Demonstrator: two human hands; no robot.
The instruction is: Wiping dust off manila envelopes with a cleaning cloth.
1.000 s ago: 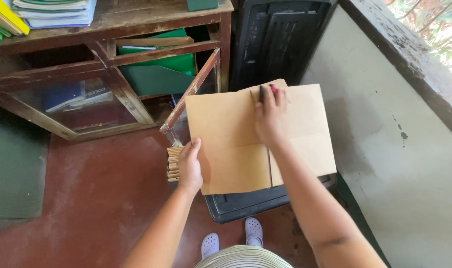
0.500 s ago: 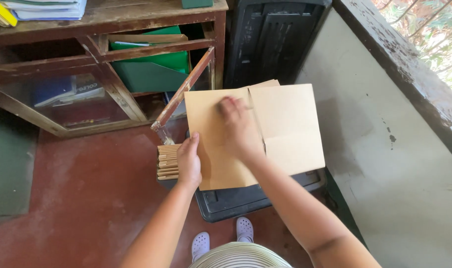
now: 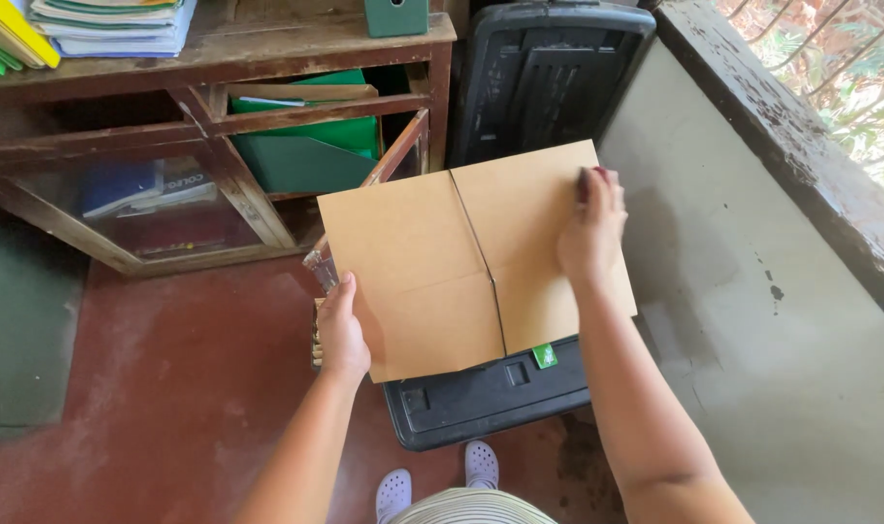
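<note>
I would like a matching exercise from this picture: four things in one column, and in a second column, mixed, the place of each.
Things:
1. left hand
2. right hand
3. black plastic box
4. stack of books

Places:
a. on top of the wooden shelf
b. under the cardboard sheet, on the red floor
c. at the cardboard's left edge
d. flat on the cardboard's right half, near the top

Pairs: 1-c, 2-d, 3-b, 4-a

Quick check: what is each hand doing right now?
Left hand: grips the left edge of the cardboard box.
Right hand: flat, fingers pressing the box's right flap.
</note>
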